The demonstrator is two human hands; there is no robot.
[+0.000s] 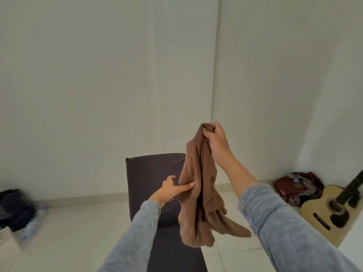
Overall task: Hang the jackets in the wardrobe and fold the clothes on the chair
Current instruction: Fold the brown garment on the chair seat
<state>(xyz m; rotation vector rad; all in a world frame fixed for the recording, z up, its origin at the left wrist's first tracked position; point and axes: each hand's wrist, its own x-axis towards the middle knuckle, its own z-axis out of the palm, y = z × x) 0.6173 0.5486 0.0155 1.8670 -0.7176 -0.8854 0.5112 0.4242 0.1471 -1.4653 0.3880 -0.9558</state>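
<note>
A brown garment hangs bunched in the air above a dark navy chair. My right hand is raised and grips the garment's top end in a closed fist. Lower down, my left hand pinches a fold at the garment's left edge between thumb and fingers. The cloth's lower part dangles loose over the chair seat, and one end trails to the right. Both arms wear grey sleeves. No wardrobe or jacket is in view.
An acoustic guitar leans in the right corner beside a heap of red and dark bags. At the left wall sit dark bags and plastic bottles. White walls stand behind the chair, pale tiled floor around it.
</note>
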